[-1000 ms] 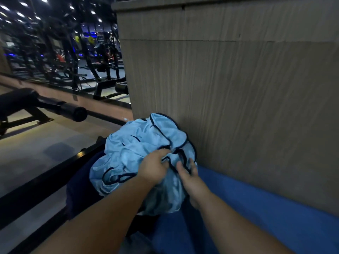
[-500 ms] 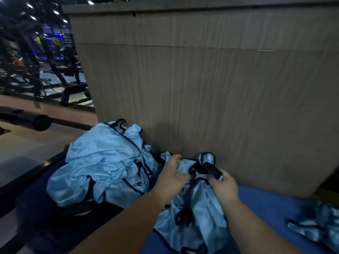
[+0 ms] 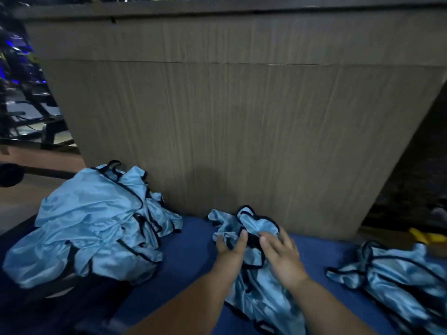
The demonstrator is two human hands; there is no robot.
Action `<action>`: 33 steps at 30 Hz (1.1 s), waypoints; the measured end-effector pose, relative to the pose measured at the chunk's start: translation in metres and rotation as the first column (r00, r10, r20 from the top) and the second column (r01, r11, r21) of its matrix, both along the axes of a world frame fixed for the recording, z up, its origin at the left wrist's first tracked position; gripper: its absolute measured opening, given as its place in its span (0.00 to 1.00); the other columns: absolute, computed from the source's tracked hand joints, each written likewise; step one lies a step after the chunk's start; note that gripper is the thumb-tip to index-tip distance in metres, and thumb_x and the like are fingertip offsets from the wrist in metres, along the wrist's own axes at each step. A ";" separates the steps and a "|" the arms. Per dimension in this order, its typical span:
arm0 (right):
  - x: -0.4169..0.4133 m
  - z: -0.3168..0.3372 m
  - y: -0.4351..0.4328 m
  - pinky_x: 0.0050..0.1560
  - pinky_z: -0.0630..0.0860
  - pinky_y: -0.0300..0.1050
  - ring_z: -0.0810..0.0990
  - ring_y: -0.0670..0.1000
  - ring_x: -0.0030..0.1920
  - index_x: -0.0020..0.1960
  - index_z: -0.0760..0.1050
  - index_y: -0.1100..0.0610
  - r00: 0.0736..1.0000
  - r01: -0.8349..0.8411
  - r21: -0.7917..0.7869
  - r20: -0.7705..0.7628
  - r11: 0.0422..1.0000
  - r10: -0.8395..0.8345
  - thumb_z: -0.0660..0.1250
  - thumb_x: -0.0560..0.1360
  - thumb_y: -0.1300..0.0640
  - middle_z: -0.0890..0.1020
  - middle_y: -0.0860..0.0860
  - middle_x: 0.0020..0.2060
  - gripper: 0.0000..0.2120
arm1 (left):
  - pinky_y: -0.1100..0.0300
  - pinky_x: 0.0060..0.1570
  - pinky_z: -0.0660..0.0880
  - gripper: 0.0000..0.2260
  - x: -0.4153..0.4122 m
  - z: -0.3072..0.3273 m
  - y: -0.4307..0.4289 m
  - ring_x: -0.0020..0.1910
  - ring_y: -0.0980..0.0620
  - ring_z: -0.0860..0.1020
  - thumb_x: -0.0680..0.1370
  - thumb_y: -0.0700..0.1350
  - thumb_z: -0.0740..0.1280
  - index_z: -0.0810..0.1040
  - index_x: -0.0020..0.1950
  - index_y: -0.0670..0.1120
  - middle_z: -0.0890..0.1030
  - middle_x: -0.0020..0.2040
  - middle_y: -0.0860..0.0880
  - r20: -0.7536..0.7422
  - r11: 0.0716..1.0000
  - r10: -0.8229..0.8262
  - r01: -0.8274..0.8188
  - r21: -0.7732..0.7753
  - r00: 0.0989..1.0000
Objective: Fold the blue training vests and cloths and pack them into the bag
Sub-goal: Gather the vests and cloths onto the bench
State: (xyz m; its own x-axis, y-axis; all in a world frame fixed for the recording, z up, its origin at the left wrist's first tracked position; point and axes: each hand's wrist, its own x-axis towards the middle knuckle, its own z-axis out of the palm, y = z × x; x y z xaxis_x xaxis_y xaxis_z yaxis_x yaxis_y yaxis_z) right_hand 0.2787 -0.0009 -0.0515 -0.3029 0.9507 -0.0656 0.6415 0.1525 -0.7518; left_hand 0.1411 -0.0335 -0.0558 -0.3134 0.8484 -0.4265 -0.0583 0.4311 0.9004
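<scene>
A crumpled light-blue training vest with black trim (image 3: 257,224) lies on the blue mat (image 3: 193,252), right against the wooden panel. My left hand (image 3: 229,252) pinches its bunched fabric between thumb and fingers. My right hand (image 3: 283,257) rests on the same vest beside it, fingers spread and fairly straight. A big heap of the same vests (image 3: 96,226) sits to the left, on top of a dark navy bag (image 3: 79,308) whose opening is hidden. More vests (image 3: 399,276) lie at the right edge.
A tall wooden panel (image 3: 242,117) closes off the space straight ahead. Gym machines (image 3: 26,97) and a black padded bar (image 3: 9,175) stand at the far left. Something yellow (image 3: 423,235) lies on the floor at the right.
The view has swung right. One vest has come off the heap and now lies on the mat in front of me. My right hand has loosened from a grip to spread fingers.
</scene>
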 end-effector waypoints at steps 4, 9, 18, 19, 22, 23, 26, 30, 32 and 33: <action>0.019 -0.007 -0.004 0.72 0.59 0.45 0.53 0.48 0.77 0.64 0.64 0.31 0.994 -0.066 -0.083 -0.096 0.994 0.058 0.48 0.64 0.22 0.50 0.43 0.78 0.32 | 0.47 0.69 0.64 0.48 0.036 0.012 0.003 0.76 0.45 0.59 0.70 0.72 0.61 0.35 0.78 0.58 0.52 0.80 0.49 0.078 0.994 -0.079 0.072 0.087 0.994; 0.062 -0.001 -0.012 0.75 0.54 0.44 0.54 0.41 0.75 0.66 0.71 0.37 0.947 0.072 -0.052 -0.311 0.996 -0.085 0.48 0.66 0.20 0.60 0.44 0.75 0.37 | 0.47 0.69 0.68 0.59 0.087 0.014 0.009 0.73 0.48 0.66 0.56 0.80 0.66 0.41 0.78 0.62 0.59 0.78 0.49 0.160 0.977 -0.177 0.154 0.149 0.971; 0.186 0.059 -0.013 0.70 0.59 0.50 0.63 0.52 0.73 0.60 0.80 0.45 0.860 0.503 0.491 -0.201 0.711 -0.470 0.44 0.75 0.31 0.71 0.50 0.71 0.32 | 0.63 0.53 0.76 0.46 0.235 0.058 0.034 0.58 0.60 0.78 0.62 0.77 0.65 0.62 0.74 0.56 0.78 0.65 0.53 0.219 0.875 -0.337 0.219 0.432 0.916; 0.200 0.068 -0.015 0.69 0.59 0.54 0.64 0.54 0.72 0.60 0.80 0.46 0.817 0.543 0.524 -0.151 0.656 -0.556 0.47 0.76 0.33 0.70 0.50 0.71 0.29 | 0.62 0.54 0.77 0.39 0.251 0.063 0.037 0.59 0.59 0.78 0.68 0.75 0.62 0.64 0.73 0.56 0.77 0.65 0.53 0.196 0.867 -0.368 0.259 0.426 0.909; 0.241 0.075 -0.017 0.68 0.57 0.58 0.61 0.56 0.72 0.58 0.79 0.41 0.666 0.605 0.553 0.043 0.573 -0.745 0.55 0.78 0.37 0.69 0.46 0.72 0.18 | 0.47 0.65 0.72 0.36 0.288 0.062 0.044 0.66 0.48 0.73 0.72 0.73 0.56 0.56 0.76 0.59 0.71 0.72 0.49 0.009 0.878 -0.407 0.389 0.278 0.913; 0.253 0.071 -0.016 0.69 0.55 0.60 0.57 0.56 0.74 0.60 0.77 0.40 0.640 0.613 0.511 0.127 0.603 -0.758 0.54 0.78 0.35 0.66 0.46 0.74 0.19 | 0.45 0.66 0.70 0.38 0.295 0.058 0.046 0.68 0.44 0.71 0.72 0.73 0.56 0.52 0.77 0.59 0.68 0.73 0.47 -0.114 0.888 -0.404 0.419 0.187 0.908; 0.281 0.039 -0.010 0.71 0.54 0.64 0.46 0.57 0.77 0.69 0.66 0.36 0.674 0.560 0.334 0.348 0.758 -0.651 0.51 0.77 0.31 0.54 0.45 0.78 0.24 | 0.45 0.70 0.63 0.31 0.303 0.042 0.045 0.73 0.41 0.61 0.78 0.66 0.53 0.49 0.78 0.58 0.56 0.78 0.46 -0.475 0.888 -0.408 0.460 -0.008 0.780; 0.287 -0.007 -0.007 0.71 0.52 0.68 0.41 0.58 0.78 0.73 0.55 0.34 0.729 0.441 0.158 0.511 0.884 -0.455 0.48 0.77 0.31 0.43 0.42 0.79 0.25 | 0.42 0.74 0.48 0.26 0.302 0.013 0.049 0.78 0.45 0.44 0.81 0.64 0.47 0.50 0.78 0.62 0.46 0.80 0.53 -0.652 0.806 -0.521 0.568 -0.165 0.550; 0.284 -0.015 -0.006 0.71 0.51 0.68 0.41 0.58 0.78 0.73 0.54 0.34 0.704 0.424 0.176 0.553 0.889 -0.445 0.47 0.77 0.31 0.43 0.42 0.79 0.25 | 0.43 0.75 0.46 0.30 0.299 0.000 0.048 0.78 0.44 0.45 0.78 0.69 0.42 0.49 0.79 0.60 0.47 0.80 0.53 -0.631 0.749 -0.605 0.616 -0.244 0.485; 0.282 -0.016 -0.005 0.71 0.50 0.68 0.42 0.57 0.78 0.74 0.53 0.34 0.695 0.428 0.183 0.559 0.885 -0.452 0.46 0.77 0.31 0.44 0.42 0.79 0.26 | 0.44 0.75 0.45 0.37 0.295 -0.004 0.048 0.79 0.44 0.45 0.73 0.74 0.37 0.49 0.79 0.59 0.48 0.80 0.52 -0.625 0.734 -0.621 0.630 -0.254 0.472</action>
State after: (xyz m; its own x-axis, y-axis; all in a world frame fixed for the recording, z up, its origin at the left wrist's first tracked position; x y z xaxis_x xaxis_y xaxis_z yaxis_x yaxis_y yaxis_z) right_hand 0.5603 -0.0061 -0.0677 0.2348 0.9708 -0.0483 0.9453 -0.2396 -0.2211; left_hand 0.4359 0.0146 -0.0600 0.1231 0.9344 -0.3341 0.7992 0.1062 0.5916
